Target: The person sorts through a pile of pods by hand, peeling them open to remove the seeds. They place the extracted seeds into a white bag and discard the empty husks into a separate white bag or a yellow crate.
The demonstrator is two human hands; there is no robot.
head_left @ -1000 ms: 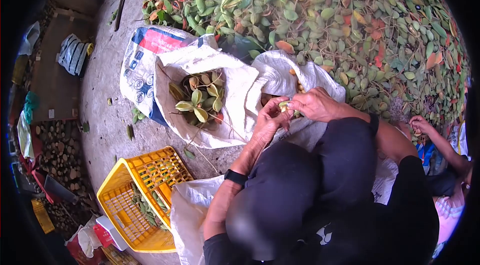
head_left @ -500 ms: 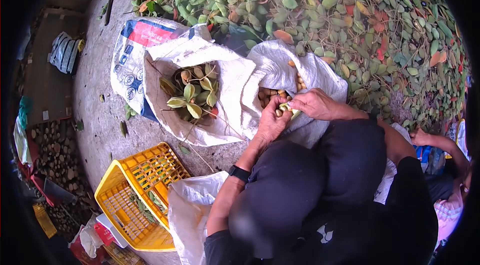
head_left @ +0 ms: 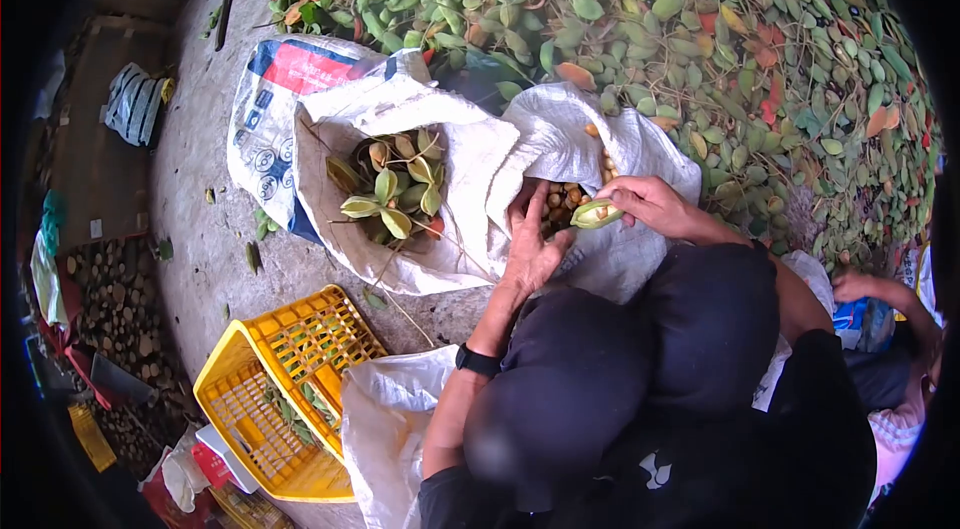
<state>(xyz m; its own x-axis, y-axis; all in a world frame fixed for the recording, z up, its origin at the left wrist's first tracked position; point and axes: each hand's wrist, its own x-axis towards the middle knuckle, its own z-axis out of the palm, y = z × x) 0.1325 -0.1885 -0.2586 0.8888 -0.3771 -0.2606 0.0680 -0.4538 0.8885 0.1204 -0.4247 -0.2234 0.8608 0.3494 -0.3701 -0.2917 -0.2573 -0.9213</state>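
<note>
Between the fingers of my right hand (head_left: 650,206) is a split green pod (head_left: 597,214), held over the mouth of a white sack. My left hand (head_left: 534,247) has its fingers apart at the left edge of that opening, beside brown seeds (head_left: 570,197) lying inside; its fingertips are partly in shadow. Left of it, a second white sack (head_left: 465,139) stands open with several opened pods (head_left: 385,191) in it. A few pale seeds (head_left: 609,167) rest in a fold of the sack above my right hand.
A large heap of green pods (head_left: 760,79) spreads across the top and right. A yellow crate (head_left: 235,399) lies tilted at lower left, beside a white bag (head_left: 400,409). At the right edge another person's arm (head_left: 885,291) reaches in. Cut logs (head_left: 120,319) are stacked far left.
My hands were together around the pod; they have moved apart. The pod stays in my right hand, while my left hand has let go and opened over the sack mouth.
</note>
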